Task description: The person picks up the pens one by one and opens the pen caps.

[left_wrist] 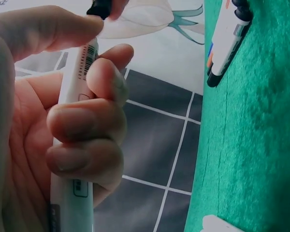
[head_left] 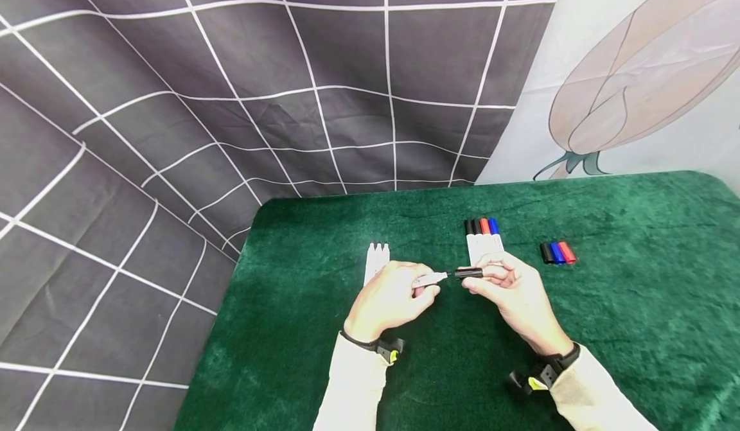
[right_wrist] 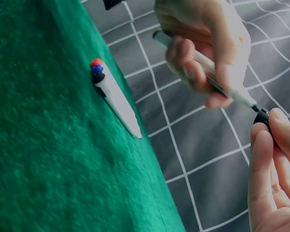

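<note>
Left hand (head_left: 386, 297) had its fingers curled round the white barrel of a marker (head_left: 430, 280), thumb laid toward the nib end; right hand (head_left: 523, 299) pinched a black cap (head_left: 469, 273) between thumb and fingers, at 3 o'clock from the barrel. Both pieces were held up off the worktop (head_left: 636, 290), nib right at the cap's mouth; whether the two touched could not be told. Handling, by judgement: light, stiff, smooth enough to slip or roll in a loose grip, the nib alone being soft and easily damaged. Best hold judged to be mid-barrel for the body, the cap by its sides, skin kept off the nib. Further out, taken from the held marker: three uncapped markers (head_left: 376, 261) lay side by side between 9 and 10 o'clock, near the left hand; four capped markers (head_left: 484, 241), two black, one red, one blue, at 2 o'clock; three loose caps (head_left: 557, 252), black, blue and red, between 2 and 3 o'clock.
</note>
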Motion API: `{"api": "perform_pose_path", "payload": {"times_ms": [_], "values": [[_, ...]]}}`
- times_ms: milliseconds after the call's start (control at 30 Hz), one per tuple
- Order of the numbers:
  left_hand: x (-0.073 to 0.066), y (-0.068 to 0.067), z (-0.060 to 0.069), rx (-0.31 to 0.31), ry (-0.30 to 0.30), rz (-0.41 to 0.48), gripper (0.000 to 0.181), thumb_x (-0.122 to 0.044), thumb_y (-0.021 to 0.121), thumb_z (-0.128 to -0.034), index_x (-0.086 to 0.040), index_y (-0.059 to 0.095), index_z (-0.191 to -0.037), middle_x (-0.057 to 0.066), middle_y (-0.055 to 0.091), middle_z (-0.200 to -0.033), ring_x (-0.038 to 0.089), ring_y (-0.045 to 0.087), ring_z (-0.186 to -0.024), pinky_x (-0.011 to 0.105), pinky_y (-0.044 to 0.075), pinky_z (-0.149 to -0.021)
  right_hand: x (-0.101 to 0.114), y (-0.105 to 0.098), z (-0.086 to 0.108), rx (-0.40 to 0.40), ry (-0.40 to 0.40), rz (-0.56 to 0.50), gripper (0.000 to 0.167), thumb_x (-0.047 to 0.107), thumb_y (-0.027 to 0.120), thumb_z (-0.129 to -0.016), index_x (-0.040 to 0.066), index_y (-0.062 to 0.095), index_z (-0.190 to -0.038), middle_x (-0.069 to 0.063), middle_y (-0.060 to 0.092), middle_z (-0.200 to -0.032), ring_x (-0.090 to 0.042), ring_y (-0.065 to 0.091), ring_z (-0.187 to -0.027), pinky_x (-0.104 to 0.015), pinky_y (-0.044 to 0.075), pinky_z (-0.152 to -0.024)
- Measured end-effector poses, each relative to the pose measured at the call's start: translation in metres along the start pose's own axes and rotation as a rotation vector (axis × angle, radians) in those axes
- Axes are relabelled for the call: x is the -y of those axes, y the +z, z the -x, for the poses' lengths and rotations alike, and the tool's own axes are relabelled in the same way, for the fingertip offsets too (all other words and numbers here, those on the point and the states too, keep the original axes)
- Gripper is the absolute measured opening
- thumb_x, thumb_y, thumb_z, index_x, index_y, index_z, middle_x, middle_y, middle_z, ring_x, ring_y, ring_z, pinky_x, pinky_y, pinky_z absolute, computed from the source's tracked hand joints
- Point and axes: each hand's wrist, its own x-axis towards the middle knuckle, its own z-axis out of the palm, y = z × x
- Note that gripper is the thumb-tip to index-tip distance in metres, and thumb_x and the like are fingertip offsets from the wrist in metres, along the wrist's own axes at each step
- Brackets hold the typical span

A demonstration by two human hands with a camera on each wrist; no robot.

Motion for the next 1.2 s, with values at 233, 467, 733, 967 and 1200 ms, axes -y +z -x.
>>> {"api": "perform_pose_path", "payload": {"times_ms": [233,467,733,967,1200], "values": [[0.005,-0.006,0.003,-0.021,-0.059,-0.005,0.01,-0.018,0.06,-0.0929,-0.017,0.064,-0.084,-0.009,0.054,-0.072,0.005,0.049,-0.067,0.018,0.039,-0.059,0.005,-0.006,-0.002,-0.101,-0.011,0.104,0.024,-0.003,0.074,-0.087,-0.008,0.067,-0.11,0.001,0.076,-0.087,-0.007,0.072,-0.075,-0.021,0.055,-0.069],[0.014,-0.015,0.009,-0.12,-0.122,-0.056,0.024,-0.007,0.051,-0.0964,-0.005,0.07,-0.11,0.003,0.069,-0.092,0.018,0.067,-0.092,0.037,0.049,-0.096,0.001,-0.01,-0.004,-0.179,-0.079,0.356,0.035,0.007,0.072,-0.092,0.0,0.068,-0.126,0.008,0.07,-0.093,-0.001,0.063,-0.078,-0.015,0.049,-0.068],[0.024,-0.02,0.016,-0.196,-0.338,-0.124,0.028,-0.01,0.051,-0.1028,0.002,0.065,-0.123,0.017,0.069,-0.117,0.035,0.064,-0.113,0.047,0.046,-0.101,-0.012,-0.026,-0.011,-0.169,-0.278,0.551,0.041,-0.003,0.061,-0.096,0.006,0.063,-0.136,-0.003,0.059,-0.101,0.0,0.051,-0.089,-0.009,0.038,-0.079],[0.026,-0.025,0.017,-0.319,-0.519,-0.094,0.025,-0.006,0.057,-0.0987,0.004,0.066,-0.119,0.019,0.069,-0.109,0.035,0.067,-0.101,0.049,0.052,-0.09,-0.014,-0.045,-0.015,-0.272,-0.204,0.667,0.039,0.004,0.063,-0.097,0.006,0.063,-0.136,-0.011,0.059,-0.099,0.004,0.048,-0.082,-0.008,0.036,-0.072],[0.033,-0.024,0.019,-0.428,-0.654,-0.085,0.021,-0.006,0.062,-0.0958,0.002,0.069,-0.114,0.017,0.073,-0.101,0.032,0.069,-0.088,0.046,0.055,-0.077,-0.015,-0.056,-0.02,-0.356,-0.054,0.642,0.033,0.011,0.068,-0.095,-0.003,0.065,-0.124,-0.015,0.066,-0.102,0.012,0.053,-0.08,-0.004,0.04,-0.072]]}}
